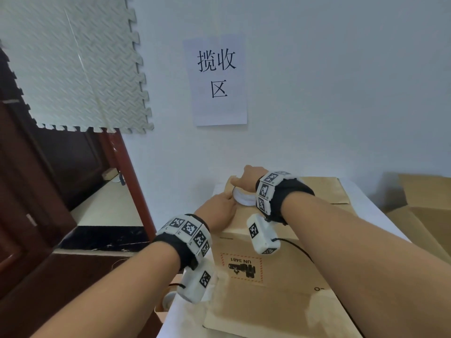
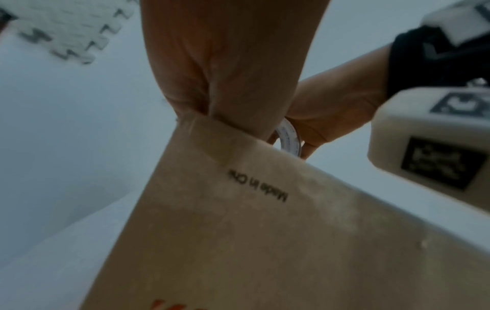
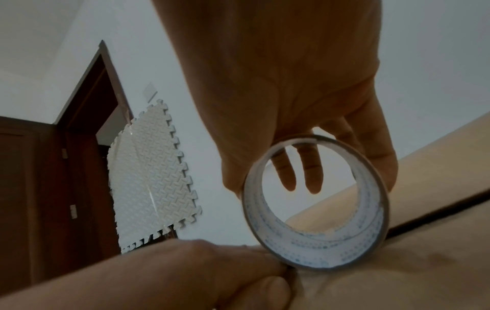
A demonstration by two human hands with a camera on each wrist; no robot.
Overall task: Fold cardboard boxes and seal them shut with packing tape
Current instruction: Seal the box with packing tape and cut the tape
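A brown cardboard box (image 1: 288,272) with a "UN 3481" mark stands on the table, its top flaps down with a dark seam (image 3: 424,218) between them. My right hand (image 1: 246,179) grips a roll of packing tape (image 1: 244,198) from above, upright on the box top near its far left edge. The thumb is on one side of the roll (image 3: 315,205) and the fingers on the other. My left hand (image 1: 217,211) lies on the box top right beside the roll and presses down there. A strip of tape (image 2: 212,136) runs over the edge and down the side of the box (image 2: 238,230).
Flattened cardboard (image 1: 424,215) lies at the right on the white table (image 1: 380,206), and more lies under the box (image 1: 244,320). A white wall with a paper sign (image 1: 217,79) is close behind. At the left are a foam mat (image 1: 80,64) and a dark door (image 1: 36,191).
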